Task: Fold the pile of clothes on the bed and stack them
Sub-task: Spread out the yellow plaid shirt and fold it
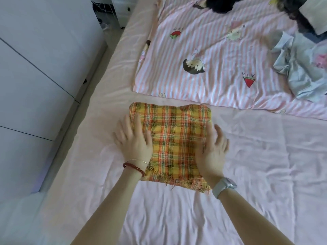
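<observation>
From the head view, the folded scarf (pixel 170 138) lies on the pink sheet of the bed (pixel 247 174), just short of the striped blanket (pixel 212 55). My left hand (pixel 134 138) rests flat on its left edge and my right hand (pixel 213 147) on its right edge; neither grip is closed, fingers straight and loosely spread, pressing rather than holding. The scarf is a loose, open weave in yellow, orange and green checks, folded to a near square, with a ragged fringe along the edge nearest me. I judge it light, soft and limp, likely to slump if lifted by one corner, so I would slide my palms under both sides and carry it flat. Further off, to the right, a crumpled pale grey garment (pixel 300 68) waits on the blanket, with dark clothes (pixel 221 4) beyond.
</observation>
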{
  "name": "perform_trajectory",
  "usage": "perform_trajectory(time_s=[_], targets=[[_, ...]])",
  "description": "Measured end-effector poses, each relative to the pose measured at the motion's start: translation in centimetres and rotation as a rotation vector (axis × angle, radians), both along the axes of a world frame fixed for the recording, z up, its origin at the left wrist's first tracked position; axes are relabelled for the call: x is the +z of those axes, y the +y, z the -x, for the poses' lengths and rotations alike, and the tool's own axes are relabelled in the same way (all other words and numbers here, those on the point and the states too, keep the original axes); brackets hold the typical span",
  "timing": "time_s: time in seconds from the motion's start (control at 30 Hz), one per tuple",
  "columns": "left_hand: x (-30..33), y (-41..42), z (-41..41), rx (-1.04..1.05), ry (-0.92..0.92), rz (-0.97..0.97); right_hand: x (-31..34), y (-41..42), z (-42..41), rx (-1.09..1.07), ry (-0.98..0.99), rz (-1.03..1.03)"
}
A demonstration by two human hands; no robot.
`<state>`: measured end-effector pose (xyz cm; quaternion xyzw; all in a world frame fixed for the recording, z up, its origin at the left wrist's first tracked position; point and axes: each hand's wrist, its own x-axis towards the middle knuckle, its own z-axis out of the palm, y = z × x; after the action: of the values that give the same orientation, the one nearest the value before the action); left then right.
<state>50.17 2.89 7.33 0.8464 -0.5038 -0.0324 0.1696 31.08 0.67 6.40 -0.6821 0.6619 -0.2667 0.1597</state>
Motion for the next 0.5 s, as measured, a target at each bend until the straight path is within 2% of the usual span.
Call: perform_trajectory(time_s=[0.07,0.13,0.23,0.37,0.5], targets=[[0.0,-0.2,1.1,-0.208,-0.147,-0.014,-0.2,-0.2,-1.0,0.157,0.175,0.095],[-0.5,-0.4,2.0,-0.324,-0.128,-0.183,-0.7,-0.7,-1.9,0.243,0.289,-0.008],[-2.9,-0.5,2.0,-0.338,-0.086,-0.38,-2.1,-1.2,-2.2,0.309,0.4,-0.212],[-3.9,-1.2,1.7,-0.337,-0.075,-0.463,-3.2,-1.7,-2.4,0.331,0.452,-0.312],[-2.2,-2.0,1.8,-0.367,-0.073,-0.513,-1.6,-2.1,-2.4,0.335,0.398,-0.341]])
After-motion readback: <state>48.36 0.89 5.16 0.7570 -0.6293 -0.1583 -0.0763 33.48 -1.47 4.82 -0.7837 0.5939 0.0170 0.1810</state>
